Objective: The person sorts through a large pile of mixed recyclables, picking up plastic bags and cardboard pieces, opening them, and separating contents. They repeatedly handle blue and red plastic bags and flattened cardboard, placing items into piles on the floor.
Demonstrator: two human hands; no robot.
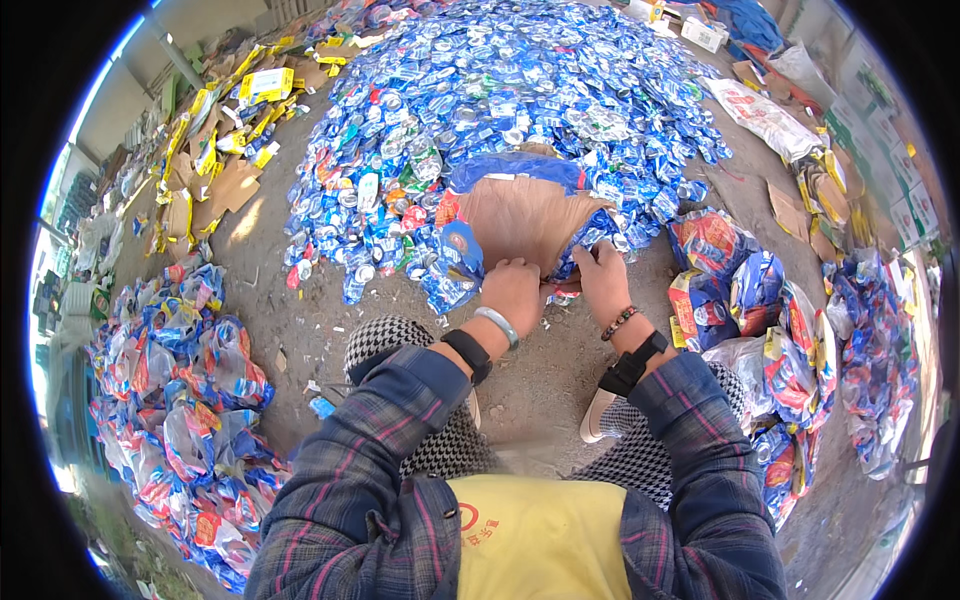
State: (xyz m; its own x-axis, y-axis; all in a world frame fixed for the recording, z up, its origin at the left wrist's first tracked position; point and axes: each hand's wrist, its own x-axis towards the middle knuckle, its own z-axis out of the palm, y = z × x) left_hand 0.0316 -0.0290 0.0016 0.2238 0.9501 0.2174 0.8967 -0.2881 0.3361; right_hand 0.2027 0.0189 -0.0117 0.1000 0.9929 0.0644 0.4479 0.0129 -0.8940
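Both hands are at the near edge of a printed sack [517,169], whose brownish inner side shows between its blue rims. My left hand [516,291] has its fingers curled over the near left part of the sack's edge. To the right, my right hand [602,276] pinches the blue rim between thumb and fingers. The sack lies at the front of a large heap of crushed drink cans [510,90], mostly blue. What the sack contains, if anything, cannot be told.
Bundled printed plastic wrappers [187,420] are piled at the left, and more packed plastic bags [757,300] stand at the right. Flattened cardboard [236,184] lies at the back left. A white woven sack [761,120] rests at the back right. My shoes are on the dirt floor [525,390].
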